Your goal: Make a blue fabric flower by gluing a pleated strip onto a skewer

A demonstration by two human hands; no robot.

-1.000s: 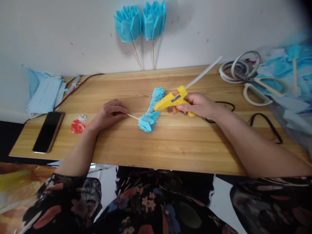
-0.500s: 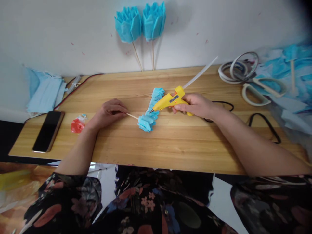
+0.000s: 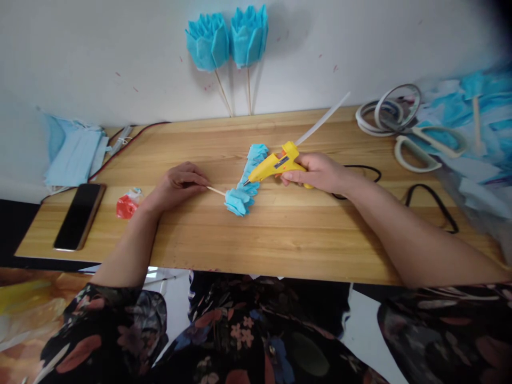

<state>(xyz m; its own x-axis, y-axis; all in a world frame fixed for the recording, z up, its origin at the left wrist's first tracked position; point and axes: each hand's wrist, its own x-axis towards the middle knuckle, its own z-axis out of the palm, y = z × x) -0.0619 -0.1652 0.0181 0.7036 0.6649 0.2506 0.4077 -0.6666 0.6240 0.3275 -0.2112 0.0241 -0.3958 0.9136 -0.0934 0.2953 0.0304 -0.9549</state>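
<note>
Between the fingertips of my left hand [image 3: 181, 184] is a thin wooden stick [image 3: 216, 190]. A blue pleated strip [image 3: 253, 162] lies on the wooden table, its near end bunched into a small flower [image 3: 238, 201] round the stick's tip. My right hand [image 3: 314, 172] is wrapped round a yellow glue gun [image 3: 276, 163], with a long clear glue stick [image 3: 324, 118] coming out of its back. The gun's nozzle points left and down at the strip, just above the small flower. Whether the nozzle touches the strip I cannot tell.
Two blue flowers [image 3: 228, 40] on sticks lean on the wall. Left are masks [image 3: 72, 154], a phone [image 3: 80, 216] and a red-and-white wrapper [image 3: 127, 205]. Right are tape rolls [image 3: 370, 118], scissors [image 3: 416, 154], a black cable [image 3: 436, 202] and blue scraps [image 3: 496, 101].
The glue gun in my right hand has shifted slightly left, its nozzle a little closer to the small flower. My left hand has kept its hold on the stick.
</note>
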